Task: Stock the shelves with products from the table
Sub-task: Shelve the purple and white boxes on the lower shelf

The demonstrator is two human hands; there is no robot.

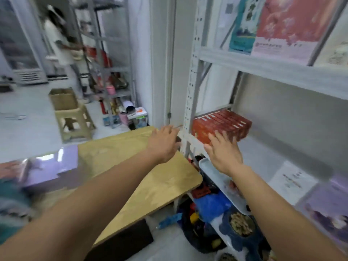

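Note:
A row of several red boxes (222,125) stands on the grey metal shelf (282,147) at its left end. My right hand (224,153) reaches toward them with straight spread fingers, the tips touching the front of the nearest box. Over the table's far corner by the shelf post, my left hand (163,142) is stretched out with its fingers straight and holds nothing. The wooden table (146,166) lies left of the shelf. A purple box (50,166) sits on the table at the left, blurred.
Flat purple and white packs (320,194) lie on the shelf at the right. Large red and teal boxes (273,25) stand on the shelf above. Bags and bowls (216,213) crowd the floor under the shelf. Another person (62,46) works at a far rack beside a stool (73,119).

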